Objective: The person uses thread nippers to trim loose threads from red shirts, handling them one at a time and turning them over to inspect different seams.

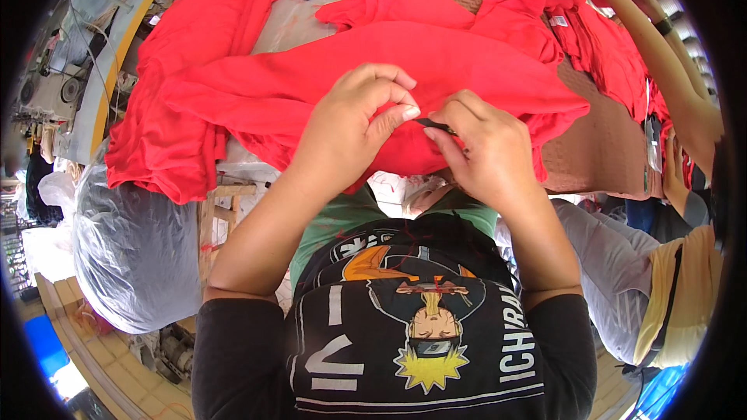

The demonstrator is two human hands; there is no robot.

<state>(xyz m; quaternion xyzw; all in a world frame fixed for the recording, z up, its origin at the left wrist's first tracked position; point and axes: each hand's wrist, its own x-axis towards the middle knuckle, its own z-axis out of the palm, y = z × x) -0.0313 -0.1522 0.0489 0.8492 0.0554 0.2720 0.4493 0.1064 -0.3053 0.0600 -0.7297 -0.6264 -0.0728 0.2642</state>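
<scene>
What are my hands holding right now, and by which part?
The left hand pinches the red garment at a fold of its near edge. The right hand holds a small dark tool by its rear end; what kind of tool cannot be told.

Bright daylight, sharp, fisheye-bent edges

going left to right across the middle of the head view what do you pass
Clear plastic bag stuffed full → folded pile of red cloth → left hand → small dark tool pinched in the right hand → brown woven table surface → another person's forearm.
</scene>
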